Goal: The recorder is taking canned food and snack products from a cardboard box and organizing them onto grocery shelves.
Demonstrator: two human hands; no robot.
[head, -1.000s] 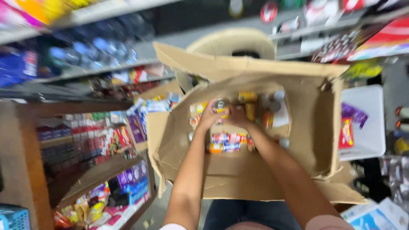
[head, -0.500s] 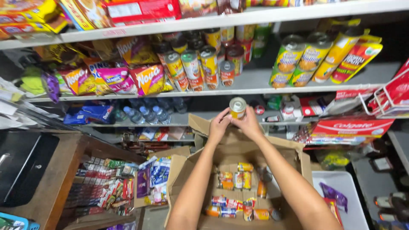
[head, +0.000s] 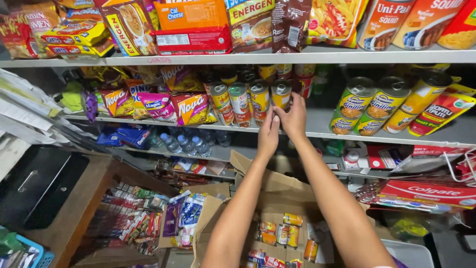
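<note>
1. Down at the bottom sits the open cardboard box (head: pixel 277 198), flaps up, with small tins and flat packets lying loose inside it.
2. Up on the middle shelf (head: pixel 322 130), a row of tins stands upright: three with red and yellow labels, then the yellow-labelled tin (head: pixel 281 94) at the right end of that row.
3. Right hand (head: pixel 293 118) is on that yellow-labelled tin, fingers curled around its lower right side, gripping it as it stands on the shelf.
4. Left hand (head: pixel 268 135) is just below and left of it, fingers straight and together, tips at the tin's base and the shelf edge; not wrapped round anything.
5. Further right on the same shelf, bigger green and yellow tins (head: pixel 369 105) are stacked on their sides.
6. Left side holds snack bags (head: pixel 191 107), and water bottles (head: pixel 186 144) lie on the shelf below.
7. Half a second ago both hands held the tin in mid-air above the box; now it's up at the shelf row.
8. A second ago both hands were down inside the box.
</note>
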